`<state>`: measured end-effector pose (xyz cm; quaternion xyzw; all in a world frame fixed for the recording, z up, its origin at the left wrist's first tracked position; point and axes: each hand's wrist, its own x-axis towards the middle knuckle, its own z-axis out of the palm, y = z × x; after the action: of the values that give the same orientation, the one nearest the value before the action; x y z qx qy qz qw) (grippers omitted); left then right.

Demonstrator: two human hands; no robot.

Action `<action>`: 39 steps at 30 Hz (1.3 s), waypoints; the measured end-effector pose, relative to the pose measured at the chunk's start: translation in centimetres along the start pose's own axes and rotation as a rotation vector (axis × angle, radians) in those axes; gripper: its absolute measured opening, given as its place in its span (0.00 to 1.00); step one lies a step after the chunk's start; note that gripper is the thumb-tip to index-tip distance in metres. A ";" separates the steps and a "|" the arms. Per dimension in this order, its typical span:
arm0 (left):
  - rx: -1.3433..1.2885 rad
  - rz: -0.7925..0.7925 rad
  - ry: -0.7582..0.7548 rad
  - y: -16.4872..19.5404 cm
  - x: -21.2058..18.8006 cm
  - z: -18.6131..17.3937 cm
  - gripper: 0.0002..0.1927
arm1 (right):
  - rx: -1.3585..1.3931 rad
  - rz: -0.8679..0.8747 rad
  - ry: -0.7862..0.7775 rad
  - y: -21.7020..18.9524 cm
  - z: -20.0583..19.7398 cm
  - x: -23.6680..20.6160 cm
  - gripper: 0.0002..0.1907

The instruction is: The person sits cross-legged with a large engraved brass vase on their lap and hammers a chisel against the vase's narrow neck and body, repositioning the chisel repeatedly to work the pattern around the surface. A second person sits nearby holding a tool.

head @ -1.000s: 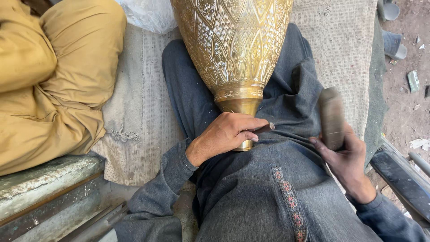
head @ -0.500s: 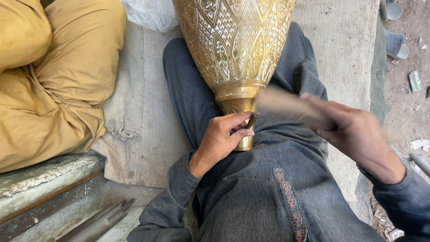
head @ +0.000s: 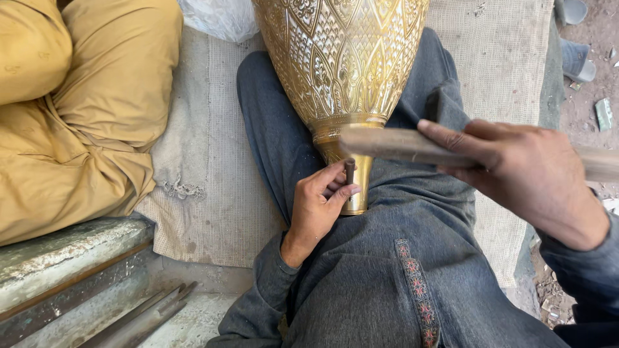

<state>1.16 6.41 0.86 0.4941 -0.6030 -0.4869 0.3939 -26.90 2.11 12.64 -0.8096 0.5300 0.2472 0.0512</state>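
Grey-clad lap below us, our left hand (head: pixel 317 207) pinching a short dark metal punch (head: pixel 349 173) against the neck of the engraved brass vase (head: pixel 342 61), our right hand (head: pixel 522 171) at three o'clock clamped on a wooden mallet handle (head: pixel 393 143), woven beige mat (head: pixel 213 161) beneath, mustard-yellow cloth (head: pixel 77 109) at ten o'clock.

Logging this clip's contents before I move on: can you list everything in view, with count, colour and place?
vase: one, engraved brass, top centre, narrow end lying on the lap
punch: one, dark metal, against the vase's narrow end
mallet: one, wooden, blurred, above the punch
mat: one, grey woven, under the legs
cloth: mustard garment of another person, left
rods: a few, grey metal, bottom left
sandal: grey, top right
legs: two, grey-blue trousers, centre
left hand: holds the punch
right hand: grips the mallet
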 end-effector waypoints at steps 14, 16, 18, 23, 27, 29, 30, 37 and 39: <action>-0.134 0.032 0.058 -0.2 2.7 -1.2 0.18 | 1.414 0.083 0.406 -4.2 11.7 1.3 0.33; -0.099 0.044 -0.024 0.3 3.1 -1.0 0.21 | 1.399 0.029 0.454 -4.7 12.4 1.2 0.38; -0.108 0.072 -0.130 0.9 3.7 -0.7 0.25 | 1.420 0.042 0.471 -4.9 12.1 0.6 0.35; 0.124 0.166 -0.254 2.0 4.4 -1.0 0.26 | 1.224 0.160 0.602 -4.5 10.5 -1.2 0.43; 0.184 0.243 -0.234 2.4 4.7 -0.9 0.26 | 1.423 0.180 0.636 -3.3 9.5 -1.7 0.40; 0.194 0.265 -0.214 2.5 4.7 -0.8 0.26 | 1.210 0.134 0.575 -2.5 8.8 -1.9 0.40; 0.198 0.277 -0.204 2.5 4.7 -0.7 0.26 | 1.102 0.112 0.544 -2.1 8.5 -1.9 0.39; 0.231 0.148 -0.269 2.2 5.0 -0.4 0.27 | 1.151 0.210 0.456 -2.8 8.0 -1.8 0.39; 0.248 0.139 -0.299 2.2 4.9 -0.3 0.28 | 0.878 0.322 0.148 -2.8 8.5 -2.0 0.37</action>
<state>0.00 1.61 3.01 0.4183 -0.7428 -0.4483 0.2688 -28.01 7.92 5.64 -0.6344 0.7054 -0.0536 0.3117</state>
